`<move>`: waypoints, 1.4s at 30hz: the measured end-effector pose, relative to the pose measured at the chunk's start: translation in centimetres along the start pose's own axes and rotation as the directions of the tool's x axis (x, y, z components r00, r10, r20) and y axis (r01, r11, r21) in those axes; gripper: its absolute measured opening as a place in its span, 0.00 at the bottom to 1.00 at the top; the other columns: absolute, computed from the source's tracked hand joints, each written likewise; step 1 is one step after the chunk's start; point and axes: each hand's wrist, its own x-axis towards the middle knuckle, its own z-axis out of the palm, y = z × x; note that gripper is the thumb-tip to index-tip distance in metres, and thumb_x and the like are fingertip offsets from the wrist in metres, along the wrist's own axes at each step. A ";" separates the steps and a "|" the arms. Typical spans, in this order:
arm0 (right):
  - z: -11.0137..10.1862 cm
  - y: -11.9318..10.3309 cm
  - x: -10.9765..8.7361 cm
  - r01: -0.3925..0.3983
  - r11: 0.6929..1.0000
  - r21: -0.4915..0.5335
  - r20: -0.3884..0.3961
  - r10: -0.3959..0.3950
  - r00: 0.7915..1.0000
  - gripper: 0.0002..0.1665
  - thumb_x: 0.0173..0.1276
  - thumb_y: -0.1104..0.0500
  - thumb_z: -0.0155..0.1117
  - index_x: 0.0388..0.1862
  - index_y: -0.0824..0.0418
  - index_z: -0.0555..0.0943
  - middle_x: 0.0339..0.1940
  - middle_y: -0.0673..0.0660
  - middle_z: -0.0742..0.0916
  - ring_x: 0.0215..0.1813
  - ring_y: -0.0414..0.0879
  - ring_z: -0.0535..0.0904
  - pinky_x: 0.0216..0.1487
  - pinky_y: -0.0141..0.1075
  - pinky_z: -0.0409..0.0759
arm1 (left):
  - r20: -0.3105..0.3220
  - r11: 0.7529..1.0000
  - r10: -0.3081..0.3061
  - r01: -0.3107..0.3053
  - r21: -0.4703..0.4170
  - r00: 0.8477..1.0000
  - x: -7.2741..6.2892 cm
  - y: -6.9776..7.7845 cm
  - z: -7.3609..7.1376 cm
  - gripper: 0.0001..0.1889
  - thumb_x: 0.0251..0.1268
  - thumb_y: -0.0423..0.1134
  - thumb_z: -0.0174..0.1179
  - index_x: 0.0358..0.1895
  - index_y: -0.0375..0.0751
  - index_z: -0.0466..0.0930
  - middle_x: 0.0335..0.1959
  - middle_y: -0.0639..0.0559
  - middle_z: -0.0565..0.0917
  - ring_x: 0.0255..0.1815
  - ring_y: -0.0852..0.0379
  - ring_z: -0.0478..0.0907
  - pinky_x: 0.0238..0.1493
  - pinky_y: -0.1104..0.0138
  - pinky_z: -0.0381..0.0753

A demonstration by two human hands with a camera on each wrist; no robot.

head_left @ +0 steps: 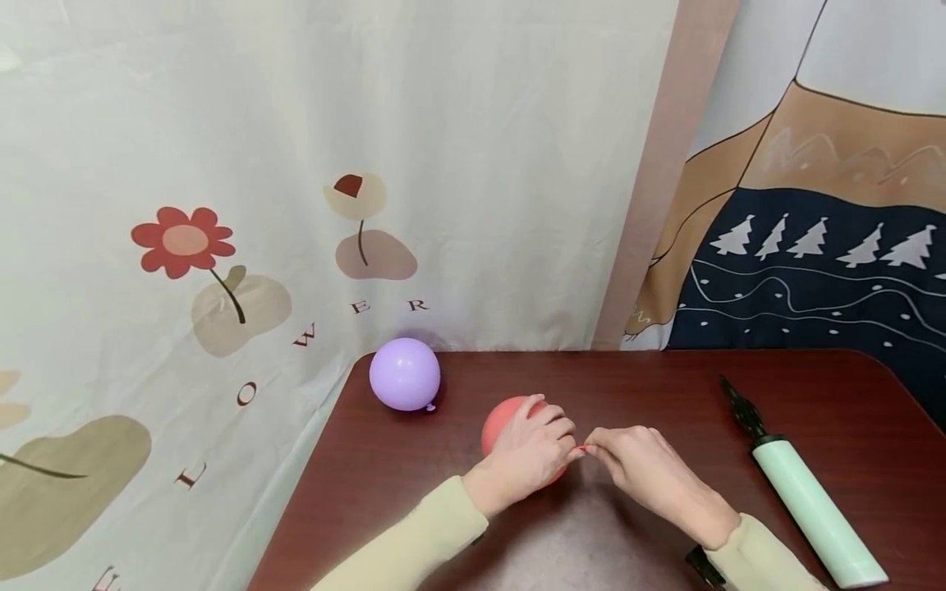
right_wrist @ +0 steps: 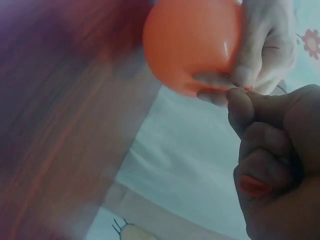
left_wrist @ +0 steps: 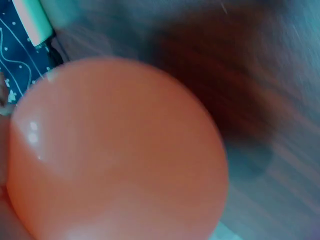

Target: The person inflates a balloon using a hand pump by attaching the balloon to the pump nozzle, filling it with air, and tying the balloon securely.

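A blown-up red balloon (head_left: 498, 424) is in front of me over the middle of the table. My left hand (head_left: 526, 450) lies over its near side and pinches its neck between thumb and fingers. From the right, my right hand (head_left: 645, 469) pinches the stretched tail of the neck, its fingertips close to the left ones in the right wrist view. A small red bit (right_wrist: 255, 185) shows among the right hand's curled fingers. In the left wrist view the round balloon (left_wrist: 120, 150) fills most of the picture and hides most of the left hand.
On the dark red-brown table (head_left: 458, 525), a tied purple balloon (head_left: 405, 374) sits at the back left corner. A pale green hand pump (head_left: 816, 509) with a black nozzle lies on the right. A printed curtain (head_left: 502, 164) hangs behind the table.
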 end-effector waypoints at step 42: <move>-3.2 -1.6 -2.3 -0.025 0.988 -0.150 -0.143 0.004 0.990 0.11 0.63 0.65 0.77 0.39 0.51 0.87 0.27 0.38 0.84 0.25 0.26 0.69 0.25 0.26 0.75 | -0.275 0.997 0.023 -0.041 -0.060 0.961 -0.4 -2.1 0.9 0.15 0.68 0.29 0.61 0.53 0.47 0.87 0.58 0.55 0.85 0.48 0.62 0.85 0.52 0.65 0.80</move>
